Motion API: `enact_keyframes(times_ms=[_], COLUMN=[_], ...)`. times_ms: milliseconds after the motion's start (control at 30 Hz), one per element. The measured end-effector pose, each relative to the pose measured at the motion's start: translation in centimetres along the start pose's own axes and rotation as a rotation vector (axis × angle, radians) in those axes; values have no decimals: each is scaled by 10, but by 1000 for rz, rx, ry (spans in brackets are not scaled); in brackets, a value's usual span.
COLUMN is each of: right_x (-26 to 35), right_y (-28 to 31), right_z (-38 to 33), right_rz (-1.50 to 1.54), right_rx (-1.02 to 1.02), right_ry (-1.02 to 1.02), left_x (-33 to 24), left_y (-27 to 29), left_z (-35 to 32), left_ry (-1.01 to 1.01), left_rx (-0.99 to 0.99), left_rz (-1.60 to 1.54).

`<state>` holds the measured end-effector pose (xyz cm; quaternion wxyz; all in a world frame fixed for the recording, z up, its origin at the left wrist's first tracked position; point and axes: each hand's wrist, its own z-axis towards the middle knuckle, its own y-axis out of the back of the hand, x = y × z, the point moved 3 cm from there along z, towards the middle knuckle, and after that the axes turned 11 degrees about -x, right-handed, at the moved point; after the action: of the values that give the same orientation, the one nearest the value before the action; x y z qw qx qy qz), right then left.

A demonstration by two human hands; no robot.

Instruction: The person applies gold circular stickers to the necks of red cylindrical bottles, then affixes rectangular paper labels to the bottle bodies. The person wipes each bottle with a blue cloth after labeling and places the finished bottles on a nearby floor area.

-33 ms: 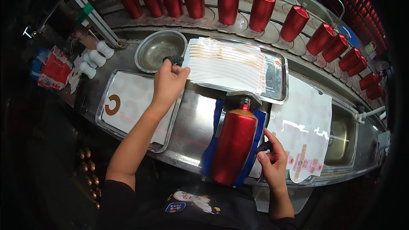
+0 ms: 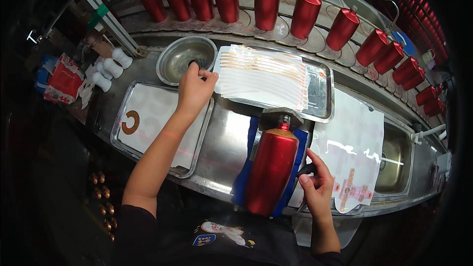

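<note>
My left hand (image 2: 191, 91) is over the near right rim of a round metal bowl (image 2: 166, 71). Its dark-covered fingertip points into the bowl; the fingers are bent and apart, and nothing shows between them. My right hand (image 2: 318, 189) is beside a shiny red bottle (image 2: 272, 172), which lies with its neck away from me on a blue cloth (image 2: 241, 184). One right finger has a dark cover. The other fingers curl around something whose thin grey end (image 2: 300, 209) shows below the palm; I cannot make out what it is.
White sheets with gold strips (image 2: 261, 81) lie on a metal tray (image 2: 322, 108). Another tray (image 2: 197, 143) holds a white sheet and gold C-shaped piece (image 2: 130, 122). At right are a sheet with pink-gold labels (image 2: 353, 191) and a sink (image 2: 394, 177). Red bottles (image 2: 266, 5) line the back.
My left hand has shifted slightly, bringing its dark-covered fingertip left over the bowl. My right hand and the bottle stay in place.
</note>
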<state>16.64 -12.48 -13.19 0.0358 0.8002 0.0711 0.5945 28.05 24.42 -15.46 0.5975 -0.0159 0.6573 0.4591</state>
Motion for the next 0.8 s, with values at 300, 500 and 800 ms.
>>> enact_keyframes(times_ms=[300, 500, 800], right_x=[-4, -4, 8], right_y=[-3, -7, -2], right_z=[8, 10, 11], right_rz=[-33, -30, 0], right_rx=[-40, -20, -76], right_ry=[-40, -6, 64], left_x=[37, 59, 37], left_y=[-59, -59, -40], left_z=[56, 66, 53], left_ry=[-5, 96, -246], left_rx=[47, 56, -73], left_rz=[339, 219, 453])
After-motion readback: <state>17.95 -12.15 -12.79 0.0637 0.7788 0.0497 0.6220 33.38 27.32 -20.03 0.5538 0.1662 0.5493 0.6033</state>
